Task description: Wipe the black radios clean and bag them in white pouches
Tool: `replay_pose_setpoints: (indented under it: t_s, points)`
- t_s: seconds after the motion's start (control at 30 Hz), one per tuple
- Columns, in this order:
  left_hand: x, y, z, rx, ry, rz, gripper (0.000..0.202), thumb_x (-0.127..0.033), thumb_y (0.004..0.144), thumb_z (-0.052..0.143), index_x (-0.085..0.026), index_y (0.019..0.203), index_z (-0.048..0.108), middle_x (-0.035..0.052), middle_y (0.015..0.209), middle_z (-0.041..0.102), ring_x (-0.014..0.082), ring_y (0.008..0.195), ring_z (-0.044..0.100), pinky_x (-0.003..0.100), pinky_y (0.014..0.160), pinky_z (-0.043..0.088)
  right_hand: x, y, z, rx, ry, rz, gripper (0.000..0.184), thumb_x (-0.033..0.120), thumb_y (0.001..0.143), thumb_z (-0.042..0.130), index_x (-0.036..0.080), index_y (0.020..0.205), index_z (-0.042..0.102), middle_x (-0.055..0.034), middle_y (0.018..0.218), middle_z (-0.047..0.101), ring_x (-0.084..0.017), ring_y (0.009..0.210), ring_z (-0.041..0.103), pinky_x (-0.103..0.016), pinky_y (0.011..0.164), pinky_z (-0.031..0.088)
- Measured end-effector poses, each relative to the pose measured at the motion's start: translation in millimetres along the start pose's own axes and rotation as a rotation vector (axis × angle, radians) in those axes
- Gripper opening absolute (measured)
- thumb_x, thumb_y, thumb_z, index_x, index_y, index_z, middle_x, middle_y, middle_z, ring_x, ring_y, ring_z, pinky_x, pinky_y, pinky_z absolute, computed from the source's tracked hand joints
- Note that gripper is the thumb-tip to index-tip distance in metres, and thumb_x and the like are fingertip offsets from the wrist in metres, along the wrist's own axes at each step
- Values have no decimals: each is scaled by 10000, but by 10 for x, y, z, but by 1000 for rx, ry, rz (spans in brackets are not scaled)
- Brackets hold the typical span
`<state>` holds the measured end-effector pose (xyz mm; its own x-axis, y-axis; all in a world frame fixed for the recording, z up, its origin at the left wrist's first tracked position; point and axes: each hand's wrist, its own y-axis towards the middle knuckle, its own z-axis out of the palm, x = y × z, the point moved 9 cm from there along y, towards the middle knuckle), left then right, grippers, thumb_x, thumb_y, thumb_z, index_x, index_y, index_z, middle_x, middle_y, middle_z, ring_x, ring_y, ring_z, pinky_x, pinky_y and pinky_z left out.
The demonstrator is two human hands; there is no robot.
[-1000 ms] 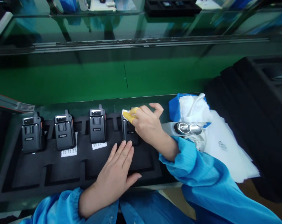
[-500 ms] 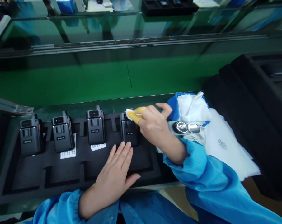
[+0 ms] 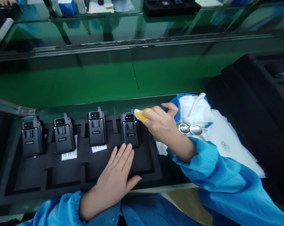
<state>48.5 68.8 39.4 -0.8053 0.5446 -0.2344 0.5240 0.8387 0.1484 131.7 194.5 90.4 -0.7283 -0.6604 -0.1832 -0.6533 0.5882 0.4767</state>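
Note:
Several black handheld radio-like devices stand in a row in a black foam tray [image 3: 69, 177], each marked "Riton". The rightmost device [image 3: 130, 133] is nearest my hands. My right hand [image 3: 162, 125] is shut on a white wipe [image 3: 137, 113] with yellow finger cots on its fingertips, and the wipe touches that device's top right corner. My left hand [image 3: 115, 175] lies flat on the foam, holding nothing, with its fingertips just below the same device. Small printed white labels [image 3: 99, 148] lie on the foam beneath two of the devices.
A blue box of white wipes [image 3: 193, 110] and a round metal fitting [image 3: 189, 129] sit right of my right hand, on white sheets [image 3: 228, 150]. A black foam tray [image 3: 257, 94] stands further right. Green bench surface lies behind, below a glass shelf [image 3: 132, 25].
My right hand has moved rightward, carrying the wipe from the top of the rightmost device to its top right corner. My left hand has stayed in place.

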Motion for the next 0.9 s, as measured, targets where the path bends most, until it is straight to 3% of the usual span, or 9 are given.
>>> replay_pose_setpoints:
  t_s: [0.1, 0.2, 0.33, 0.57, 0.9]
  points:
    - [-6, 1, -8, -15, 5, 5, 539, -409, 939, 405, -46, 1337, 425, 197, 1401, 487, 301, 1335, 418, 469, 1055, 428, -8, 13, -107, -133, -72, 100, 309, 103, 905, 445, 207, 704, 656, 3, 787, 634, -134, 794, 458, -380, 913, 169]
    - [-11, 2, -23, -35, 23, 12, 530, -403, 950, 385, -38, 1331, 429, 198, 1398, 491, 305, 1331, 425, 470, 1040, 440, 178, 106, -139, -201, -46, 64, 301, 116, 906, 456, 213, 719, 670, 8, 796, 639, -132, 791, 451, -380, 909, 168]
    - [-9, -3, -23, -38, 36, 14, 533, -403, 950, 384, -29, 1328, 428, 210, 1394, 492, 308, 1338, 415, 478, 1033, 444, 376, 215, -44, -147, 11, -7, 276, 134, 889, 507, 203, 670, 660, 6, 772, 626, -137, 795, 440, -391, 920, 132]
    - [1, -16, 8, -18, -4, 4, 548, -392, 940, 407, -38, 1359, 397, 204, 1422, 462, 303, 1373, 362, 493, 1057, 416, 219, 41, -38, -141, -40, 112, 310, 45, 862, 464, 198, 675, 659, 13, 711, 605, -127, 757, 439, -376, 920, 156]
    - [-9, -28, 7, -25, 6, 11, 546, -379, 935, 424, -37, 1360, 404, 199, 1427, 460, 304, 1386, 337, 490, 1062, 410, 226, -149, -67, -142, -57, 179, 336, 42, 849, 458, 194, 589, 607, 7, 693, 605, -124, 714, 423, -358, 911, 193]
